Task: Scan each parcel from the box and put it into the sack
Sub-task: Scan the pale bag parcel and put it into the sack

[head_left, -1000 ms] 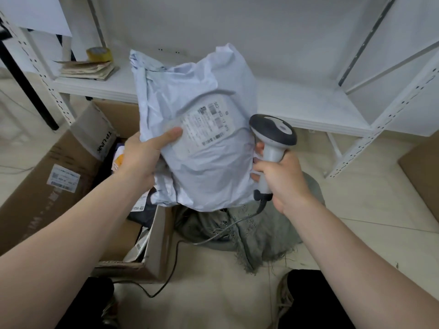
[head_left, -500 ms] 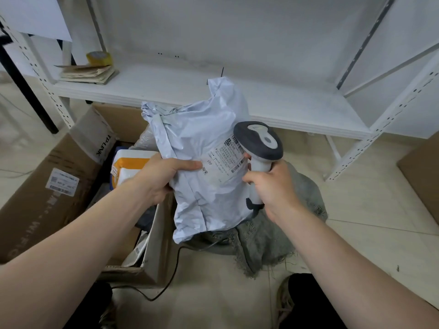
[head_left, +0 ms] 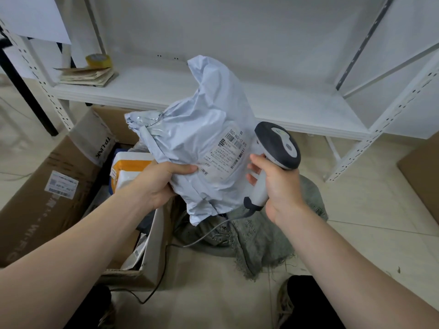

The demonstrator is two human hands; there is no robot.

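My left hand (head_left: 158, 184) grips the grey parcel (head_left: 202, 138) by its lower left edge, thumb across the front and fingers curled behind. The parcel hangs just right of the box (head_left: 35, 222), over the sack (head_left: 261, 245). Its label (head_left: 225, 155) faces me. My right hand (head_left: 281, 186) is wrapped round the handle of the scanner (head_left: 278, 148), index finger stretched toward the parcel, and the scanner head sits just beside the label's right edge.

The sack lies crumpled on the floor against the box's right side. The parcel's bottom corner covers part of it, so I cannot tell how open its mouth is. The scanner's cable (head_left: 164, 264) runs from the handle across the sack and down past the box's near right corner.

Inside the box lies an orange-and-white parcel (head_left: 129, 167), partly hidden by my left wrist. Behind the box stands a white shelf (head_left: 297, 110) carrying a tape roll (head_left: 98, 60) and a stack of papers (head_left: 88, 76).
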